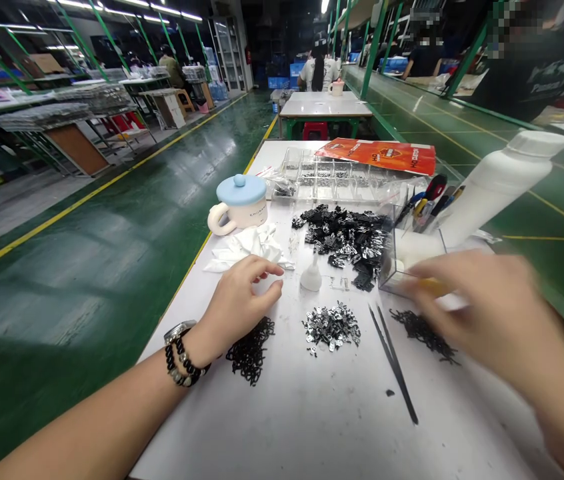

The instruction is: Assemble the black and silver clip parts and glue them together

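My left hand (242, 297) hovers over the table's left side, thumb and fingers curved with a gap between them and nothing in it. Just below it lies a pile of small black curved parts (251, 353). On the right, my right hand (487, 313) is smeared by motion beside a clear box (393, 283); something yellow (435, 287) shows by its fingers, and whether it is held cannot be told. Black tweezers (395, 367) lie between the hands, with a pile of small shiny metal pieces (333, 327) to their left and thin black parts (425, 333) to their right.
Black flat parts (347, 237) are heaped mid-table behind a small white funnel (311, 275). A lidded mug (245, 203) and crumpled tissue (252, 248) stand left. A divided clear tray (332, 177), an orange packet (382, 155) and a leaning white bottle (507, 180) are at the back.
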The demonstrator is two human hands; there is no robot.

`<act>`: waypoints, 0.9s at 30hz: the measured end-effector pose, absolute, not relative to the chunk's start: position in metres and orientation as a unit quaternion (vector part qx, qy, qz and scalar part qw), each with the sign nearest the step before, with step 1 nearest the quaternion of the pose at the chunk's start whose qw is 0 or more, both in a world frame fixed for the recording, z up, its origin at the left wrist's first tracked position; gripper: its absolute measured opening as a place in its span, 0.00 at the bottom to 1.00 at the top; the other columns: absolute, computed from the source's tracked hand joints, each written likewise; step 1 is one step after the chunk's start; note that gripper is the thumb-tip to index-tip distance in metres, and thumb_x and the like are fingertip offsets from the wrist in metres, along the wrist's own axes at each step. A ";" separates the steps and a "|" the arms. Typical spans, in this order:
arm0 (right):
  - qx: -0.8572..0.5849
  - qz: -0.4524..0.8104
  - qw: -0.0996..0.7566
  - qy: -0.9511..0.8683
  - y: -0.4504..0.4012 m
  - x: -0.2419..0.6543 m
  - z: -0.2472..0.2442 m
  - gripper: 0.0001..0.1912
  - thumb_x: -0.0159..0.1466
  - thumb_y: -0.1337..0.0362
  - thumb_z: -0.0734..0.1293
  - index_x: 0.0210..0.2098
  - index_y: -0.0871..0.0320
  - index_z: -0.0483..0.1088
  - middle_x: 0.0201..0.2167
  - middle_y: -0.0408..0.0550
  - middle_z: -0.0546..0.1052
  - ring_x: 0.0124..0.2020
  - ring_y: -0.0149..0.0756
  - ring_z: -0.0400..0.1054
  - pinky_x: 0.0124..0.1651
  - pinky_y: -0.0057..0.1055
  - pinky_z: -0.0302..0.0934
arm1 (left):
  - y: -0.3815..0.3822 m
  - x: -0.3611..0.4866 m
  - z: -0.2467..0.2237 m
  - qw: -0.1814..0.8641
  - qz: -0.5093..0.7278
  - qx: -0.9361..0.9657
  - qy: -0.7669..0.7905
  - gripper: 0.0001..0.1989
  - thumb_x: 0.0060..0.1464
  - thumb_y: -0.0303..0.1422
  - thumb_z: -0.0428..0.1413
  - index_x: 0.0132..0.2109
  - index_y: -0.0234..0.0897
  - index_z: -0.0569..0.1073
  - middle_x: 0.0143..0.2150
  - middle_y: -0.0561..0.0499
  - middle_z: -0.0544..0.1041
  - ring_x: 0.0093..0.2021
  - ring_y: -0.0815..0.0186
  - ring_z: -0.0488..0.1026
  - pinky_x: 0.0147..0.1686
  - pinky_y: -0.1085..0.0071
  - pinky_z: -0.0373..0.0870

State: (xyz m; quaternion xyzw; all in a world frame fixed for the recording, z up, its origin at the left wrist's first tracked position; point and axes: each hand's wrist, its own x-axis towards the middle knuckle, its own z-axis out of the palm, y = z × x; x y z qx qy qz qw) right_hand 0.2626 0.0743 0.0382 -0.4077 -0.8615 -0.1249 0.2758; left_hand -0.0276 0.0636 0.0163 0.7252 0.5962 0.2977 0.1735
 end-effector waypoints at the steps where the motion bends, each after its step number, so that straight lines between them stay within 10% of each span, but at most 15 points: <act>1: -0.393 -0.140 0.234 -0.878 0.078 0.253 0.032 0.08 0.63 0.68 0.60 0.28 0.58 0.68 0.26 0.47 0.72 0.31 0.37 0.63 0.33 0.35 0.49 | 0.063 -0.027 0.016 0.175 0.297 0.728 0.593 0.07 0.53 0.31 0.52 0.38 0.37 0.73 0.38 0.50 0.73 0.38 0.66 0.68 0.38 0.68 0.65; 8: -0.375 -0.222 0.104 -0.894 0.103 0.217 0.004 0.13 0.54 0.81 0.59 0.23 0.58 0.63 0.22 0.50 0.71 0.35 0.41 0.60 0.35 0.37 0.47 | 0.056 -0.022 0.018 0.186 0.299 0.742 0.570 0.06 0.53 0.31 0.52 0.37 0.38 0.72 0.37 0.49 0.73 0.38 0.65 0.68 0.38 0.67 0.66; 15: -0.360 -0.211 0.210 -0.884 0.085 0.235 0.030 0.02 0.60 0.68 0.64 0.34 0.57 0.65 0.30 0.45 0.73 0.34 0.38 0.62 0.35 0.38 0.46 | 0.042 -0.015 0.022 0.236 0.317 0.749 0.533 0.05 0.54 0.31 0.53 0.38 0.37 0.72 0.37 0.50 0.73 0.38 0.65 0.69 0.40 0.67 0.68; 21: -0.309 -0.059 0.311 -0.897 0.034 0.200 0.021 0.06 0.59 0.73 0.63 0.36 0.58 0.62 0.25 0.45 0.70 0.30 0.35 0.58 0.33 0.35 0.48 | 0.019 0.002 0.023 0.617 0.364 0.576 0.393 0.20 0.52 0.33 0.59 0.51 0.38 0.63 0.46 0.48 0.70 0.43 0.68 0.71 0.44 0.71 0.71; 27: -0.371 0.300 0.301 -0.826 0.033 0.194 0.028 0.14 0.53 0.74 0.66 0.37 0.55 0.62 0.29 0.42 0.66 0.32 0.31 0.59 0.34 0.30 0.56 | 0.019 0.002 0.021 0.640 0.384 0.521 0.415 0.12 0.49 0.29 0.61 0.41 0.34 0.69 0.39 0.51 0.73 0.37 0.73 0.70 0.42 0.77 0.69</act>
